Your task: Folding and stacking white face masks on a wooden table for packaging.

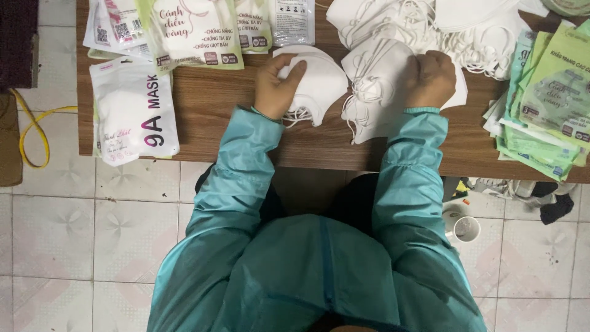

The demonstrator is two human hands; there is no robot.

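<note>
My left hand (278, 83) grips the left edge of a small stack of folded white face masks (319, 83) lying on the brown wooden table (215, 104). My right hand (430, 79) is closed on a white mask (378, 86) at the top of a loose pile, its ear loops trailing toward me. Both arms wear teal sleeves.
A big heap of white masks (430, 24) fills the table's far side. White mask packets (132, 110) lie at the left, green-printed packets (196, 31) at the far left, a stack of green pouches (547, 104) at the right. A cup (466, 229) stands on the tiled floor.
</note>
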